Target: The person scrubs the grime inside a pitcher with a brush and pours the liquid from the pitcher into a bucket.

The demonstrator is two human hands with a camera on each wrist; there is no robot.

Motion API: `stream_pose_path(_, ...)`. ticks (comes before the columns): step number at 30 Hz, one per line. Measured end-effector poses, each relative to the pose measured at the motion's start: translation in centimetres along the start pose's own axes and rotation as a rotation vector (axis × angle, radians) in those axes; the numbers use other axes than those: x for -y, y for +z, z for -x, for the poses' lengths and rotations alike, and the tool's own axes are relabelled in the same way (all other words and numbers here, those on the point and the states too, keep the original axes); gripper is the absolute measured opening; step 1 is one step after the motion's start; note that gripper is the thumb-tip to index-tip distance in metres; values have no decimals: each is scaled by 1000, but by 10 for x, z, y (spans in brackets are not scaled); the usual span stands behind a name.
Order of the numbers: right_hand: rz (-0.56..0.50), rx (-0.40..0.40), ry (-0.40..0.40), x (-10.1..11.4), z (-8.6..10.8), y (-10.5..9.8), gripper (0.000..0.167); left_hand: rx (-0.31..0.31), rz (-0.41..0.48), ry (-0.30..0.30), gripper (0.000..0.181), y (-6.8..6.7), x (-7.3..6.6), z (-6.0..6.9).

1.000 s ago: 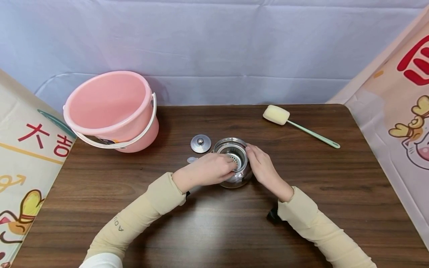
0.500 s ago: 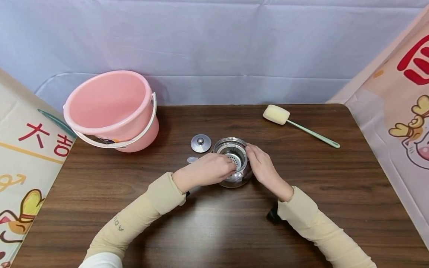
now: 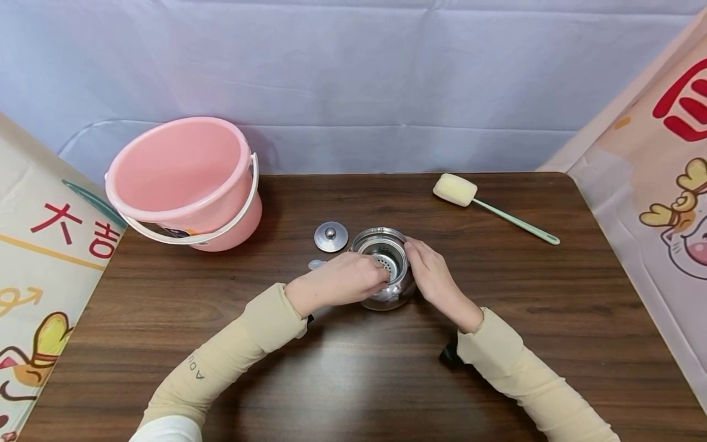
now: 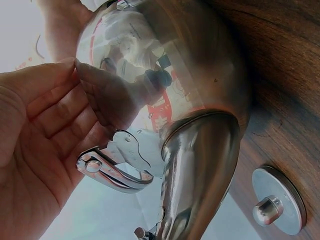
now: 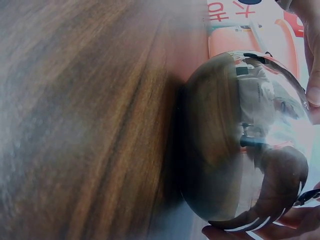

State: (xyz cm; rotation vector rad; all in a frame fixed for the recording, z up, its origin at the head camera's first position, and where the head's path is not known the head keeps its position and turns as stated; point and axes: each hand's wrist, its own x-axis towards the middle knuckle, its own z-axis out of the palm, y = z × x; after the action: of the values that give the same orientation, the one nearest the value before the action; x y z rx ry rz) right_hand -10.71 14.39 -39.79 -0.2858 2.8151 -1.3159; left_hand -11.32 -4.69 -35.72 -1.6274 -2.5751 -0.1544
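Note:
A shiny steel teapot [image 3: 389,301] stands upright on the table, its top uncovered and a perforated strainer [image 3: 393,263] seated in the mouth. My left hand [image 3: 350,279] reaches over the rim, with bent fingers inside the strainer; how its fingertips lie is hidden in the head view. In the left wrist view the thumb [image 4: 52,72] meets the pot's shoulder, near the spout [image 4: 200,170] and a metal handle bracket [image 4: 117,165]. My right hand [image 3: 433,276] rests against the pot's right side, fingers fairly straight along the rim. The round knobbed lid [image 3: 331,237] lies beyond the left hand.
At the back left stands a pink bucket [image 3: 182,166] with its white handle [image 3: 221,232] hanging down in front. A sponge brush [image 3: 455,189] with a pale green handle lies at the back right. Cloth screens the table's back and sides.

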Motion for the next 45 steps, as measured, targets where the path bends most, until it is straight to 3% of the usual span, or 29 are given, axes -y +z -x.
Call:
stream_pose_path(12,6,-15,1,0,0,1,47,-8,30,25,11,-1,1,-2)
stream_pose_path(23,1,-2,6,0,0,1,48,-4,-20,28,8,-2,0,-4)
stream_pose_path(33,0,-3,7,0,0,1,48,-80,-103,67,9,1,1,-3)
stream_pose_path(45,-5,-1,9,0,0,0,48,-146,-130,112,10,-1,3,-3)
